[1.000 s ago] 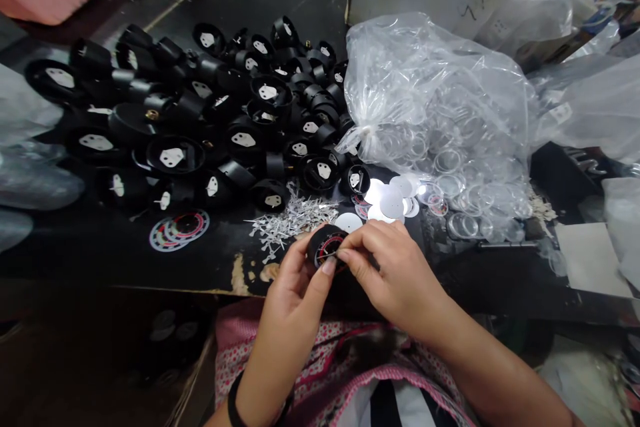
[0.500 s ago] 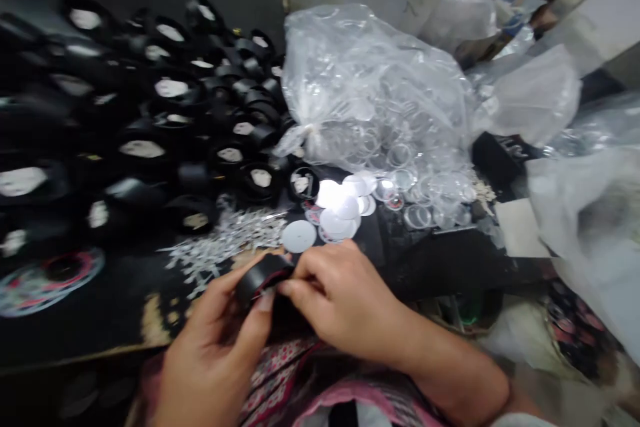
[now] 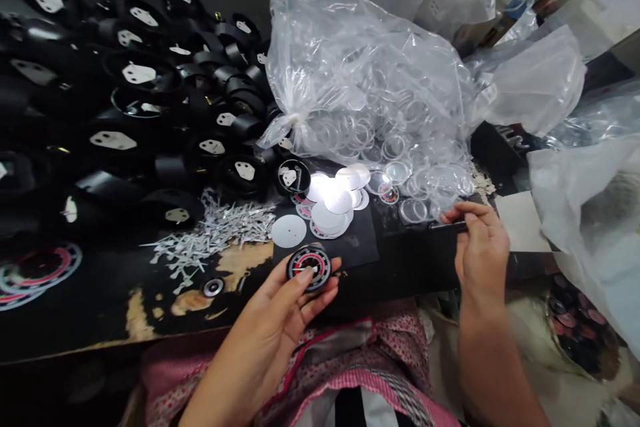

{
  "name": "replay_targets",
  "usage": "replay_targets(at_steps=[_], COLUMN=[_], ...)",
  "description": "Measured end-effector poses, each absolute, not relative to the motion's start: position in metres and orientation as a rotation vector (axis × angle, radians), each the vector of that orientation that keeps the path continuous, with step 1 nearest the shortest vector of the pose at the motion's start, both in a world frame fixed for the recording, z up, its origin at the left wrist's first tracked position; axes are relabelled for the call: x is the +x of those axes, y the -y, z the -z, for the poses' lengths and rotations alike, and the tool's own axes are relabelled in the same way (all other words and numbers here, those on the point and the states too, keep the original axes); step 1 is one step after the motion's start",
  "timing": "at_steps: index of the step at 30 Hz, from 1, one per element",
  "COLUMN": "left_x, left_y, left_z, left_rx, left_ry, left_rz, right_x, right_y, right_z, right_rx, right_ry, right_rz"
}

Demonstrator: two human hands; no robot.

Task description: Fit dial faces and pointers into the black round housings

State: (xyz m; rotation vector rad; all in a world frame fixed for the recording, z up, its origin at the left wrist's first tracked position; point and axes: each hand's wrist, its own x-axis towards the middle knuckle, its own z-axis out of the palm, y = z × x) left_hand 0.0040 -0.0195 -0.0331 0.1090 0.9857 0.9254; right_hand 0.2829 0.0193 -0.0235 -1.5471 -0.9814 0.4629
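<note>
My left hand (image 3: 285,303) holds a small round gauge (image 3: 310,268) in a black case, its dial with red and white markings turned up. The thumb lies across the dial by a white pointer. Out to the right, the fingers of my right hand (image 3: 483,247) are curled on a thin dark rod-like tool (image 3: 445,225) at the edge of the clear rings. Its exact kind I cannot make out. Beyond the gauge lie overlapping white discs (image 3: 289,231), some with printed dial faces. A heap of small silvery pointers (image 3: 220,230) is to their left.
Many black round cases (image 3: 245,170) cover the back left of the dark table (image 3: 280,310). A clear bag (image 3: 360,53) of transparent rings stands behind, with loose clear covers (image 3: 414,210) before it. Printed dials (image 3: 40,277) lie far left; plastic bags (image 3: 530,87) crowd the right.
My right hand has left the black gauge and moved right to the thin tool. The left hand has turned the gauge so its dial faces up. The view has shifted slightly.
</note>
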Motion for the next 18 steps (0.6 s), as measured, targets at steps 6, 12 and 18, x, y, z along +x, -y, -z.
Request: replay_targets(at_steps=[6, 12, 18], left_x=[0.009, 0.013, 0.014], left_y=[0.021, 0.021, 0.021], left_z=[0.035, 0.038, 0.038], left_rx=[-0.089, 0.021, 0.042], left_ry=[-0.908, -0.813, -0.828], left_rz=[-0.859, -0.887, -0.935], right_x=[0.204, 0.146, 0.137], right_y=[-0.019, -0.015, -0.025], right_z=[0.002, -0.016, -0.012], right_rx=[-1.053, -0.900, -0.850], right_ry=[1.078, 1.554, 1.826], right_rz=[-0.862, -1.055, -1.038])
